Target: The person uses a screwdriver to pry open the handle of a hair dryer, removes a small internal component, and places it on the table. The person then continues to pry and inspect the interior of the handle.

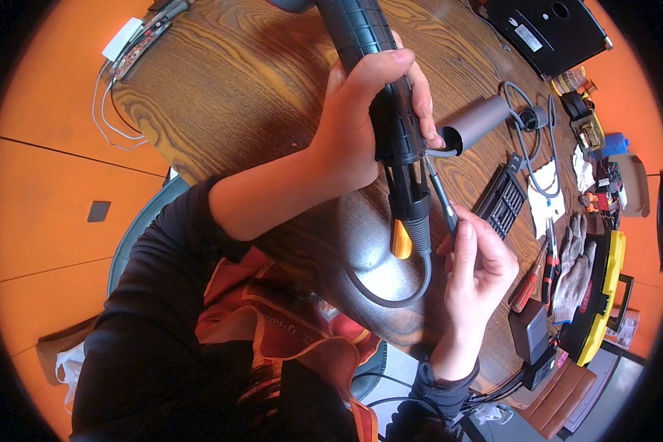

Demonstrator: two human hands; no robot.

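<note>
My left hand (368,110) is wrapped around the black handle (398,121) of a corded appliance, perhaps a hair dryer; its top is cut off by the view. The handle's lower end has an open frame, and a grey cord (390,303) loops out of it. In my right hand (479,269), a slim precision screwdriver (439,191) is pinched between thumb and fingers. Its tip reaches the handle's side, where the contact is too small to make out. A yellow-orange piece (401,241) shows beside the lower end. Right of the handle lies a grey tube (479,124).
A black bit case (502,199), white paper (544,210), a red screwdriver (524,289), pliers (549,269) and work gloves (573,280) lie on the wooden table (236,88)'s right side. Beyond them stands a black-and-yellow toolbox (604,295). White cables (99,110) hang off the left edge.
</note>
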